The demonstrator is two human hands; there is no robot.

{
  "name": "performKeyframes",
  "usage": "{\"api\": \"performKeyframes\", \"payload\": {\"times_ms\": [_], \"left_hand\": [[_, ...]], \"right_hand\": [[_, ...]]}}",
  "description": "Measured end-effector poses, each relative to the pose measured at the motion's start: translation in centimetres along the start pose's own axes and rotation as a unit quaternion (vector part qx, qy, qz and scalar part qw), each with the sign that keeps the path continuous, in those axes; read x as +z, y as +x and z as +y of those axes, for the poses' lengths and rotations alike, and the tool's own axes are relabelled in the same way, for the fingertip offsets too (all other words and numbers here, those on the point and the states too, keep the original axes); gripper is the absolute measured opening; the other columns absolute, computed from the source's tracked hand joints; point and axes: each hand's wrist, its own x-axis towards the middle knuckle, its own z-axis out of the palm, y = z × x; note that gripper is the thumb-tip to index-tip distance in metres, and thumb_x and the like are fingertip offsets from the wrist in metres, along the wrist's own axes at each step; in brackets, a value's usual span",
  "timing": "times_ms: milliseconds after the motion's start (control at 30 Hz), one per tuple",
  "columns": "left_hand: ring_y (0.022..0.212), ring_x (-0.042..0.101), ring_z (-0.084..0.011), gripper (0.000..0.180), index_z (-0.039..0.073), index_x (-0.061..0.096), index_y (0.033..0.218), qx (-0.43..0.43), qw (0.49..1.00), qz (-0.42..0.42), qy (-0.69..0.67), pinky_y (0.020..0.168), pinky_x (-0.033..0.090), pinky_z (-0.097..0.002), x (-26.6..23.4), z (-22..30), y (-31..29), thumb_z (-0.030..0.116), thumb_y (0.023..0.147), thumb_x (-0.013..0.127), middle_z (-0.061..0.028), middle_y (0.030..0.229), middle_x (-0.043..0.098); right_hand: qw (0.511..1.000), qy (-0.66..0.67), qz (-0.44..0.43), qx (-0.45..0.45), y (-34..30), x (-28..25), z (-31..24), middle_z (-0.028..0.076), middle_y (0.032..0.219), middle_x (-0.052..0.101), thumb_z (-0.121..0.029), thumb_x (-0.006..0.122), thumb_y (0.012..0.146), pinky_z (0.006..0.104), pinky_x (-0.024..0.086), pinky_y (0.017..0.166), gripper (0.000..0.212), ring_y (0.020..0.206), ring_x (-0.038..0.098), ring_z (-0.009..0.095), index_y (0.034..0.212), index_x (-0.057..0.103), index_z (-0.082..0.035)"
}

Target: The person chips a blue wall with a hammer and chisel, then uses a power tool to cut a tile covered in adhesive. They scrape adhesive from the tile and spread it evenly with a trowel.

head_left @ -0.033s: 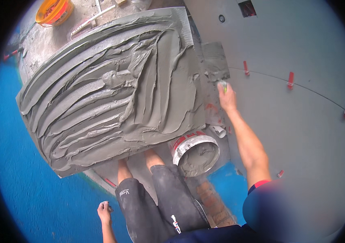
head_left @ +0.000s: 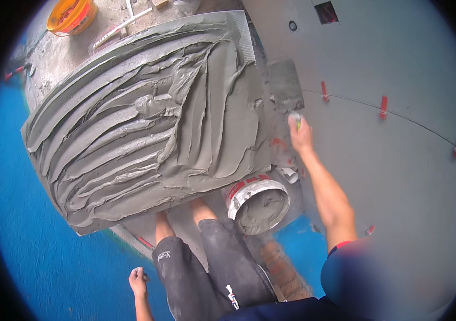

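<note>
My right hand (head_left: 302,135) is wrapped round the handle of a trowel, its wide blade (head_left: 285,85) smeared with grey mortar. That blade is beside the right edge of a large tile (head_left: 246,38) lying across the work spot, close to the grey tiled wall (head_left: 399,64). Ridged grey mortar (head_left: 131,123) coats nearly all of the tile; a bare ribbed strip shows at its far right corner. Low at my left side, my left hand (head_left: 139,282) hangs with curled fingers; whatever is in them, if anything, I cannot make out.
A white bucket (head_left: 230,206) of mortar stands under the tile's near edge, by my legs. Red wedges (head_left: 383,108) stick out along the wall joint. An orange bucket (head_left: 71,16) sits at the far left. Blue surface (head_left: 24,203) lies to the left.
My right hand and the trowel have shifted slightly nearer to me. My left hand is almost unmoved.
</note>
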Motion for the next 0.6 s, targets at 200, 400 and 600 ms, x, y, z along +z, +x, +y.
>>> {"api": "performKeyframes", "payload": {"times_ms": [200,400,600], "left_hand": [[0.053,0.046,-0.0082,0.018,0.003,0.063,0.093,-0.033,0.999,0.004,0.021,0.051,0.043,-0.0259,0.3,-1.1,-0.3,0.02,0.097,0.059,0.0004,0.065,0.052],[0.052,0.048,-0.0086,0.019,0.005,0.064,0.093,-0.021,0.999,-0.007,0.037,0.05,0.044,-0.0264,0.5,-0.4,-0.3,0.022,0.097,0.059,0.0,0.067,0.055],[0.053,0.05,-0.0092,0.02,0.005,0.064,0.094,-0.014,0.999,0.012,0.05,0.051,0.045,-0.0257,0.7,0.3,-0.2,0.024,0.097,0.06,-0.0003,0.066,0.055]], "right_hand": [[0.981,-0.058,-0.174,-0.058,-9.0,-1.0,2.2,0.026,0.086,0.067,-0.041,0.062,0.091,0.05,0.053,0.07,0.045,0.083,0.065,0.047,0.109,0.059,0.0],[0.993,-0.099,-0.057,-0.018,0.7,-0.2,2.1,0.026,0.077,0.067,-0.051,0.057,0.093,0.0562,0.053,0.064,0.046,0.076,0.065,0.049,0.105,0.056,-0.007],[0.984,0.147,-0.097,0.017,8.3,-1.5,-6.3,0.012,0.067,0.063,-0.063,0.054,0.092,0.041,0.051,0.051,0.062,0.054,0.063,0.024,0.096,0.056,-0.002]]}}
